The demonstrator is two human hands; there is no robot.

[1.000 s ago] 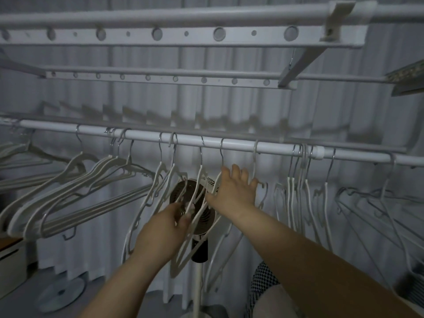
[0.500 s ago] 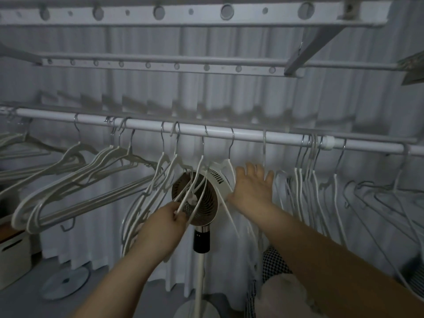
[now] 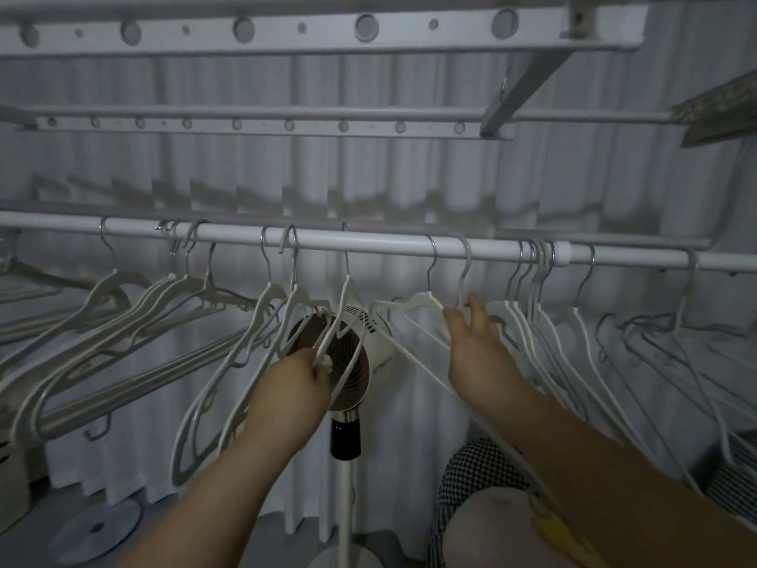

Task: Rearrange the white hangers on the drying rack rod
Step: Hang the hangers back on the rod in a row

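Left grip [image 3: 301,387] pinches a hanger [image 3: 348,285]; right grip [image 3: 477,350] spread, seemingly shoving others. Hooks could snag mid-frame and jump the rod [image 3: 389,241].

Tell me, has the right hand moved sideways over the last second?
Yes. The right hand has shifted to the right. It has left the fan, which it overlapped before, and is now nearer the collar on the rod.
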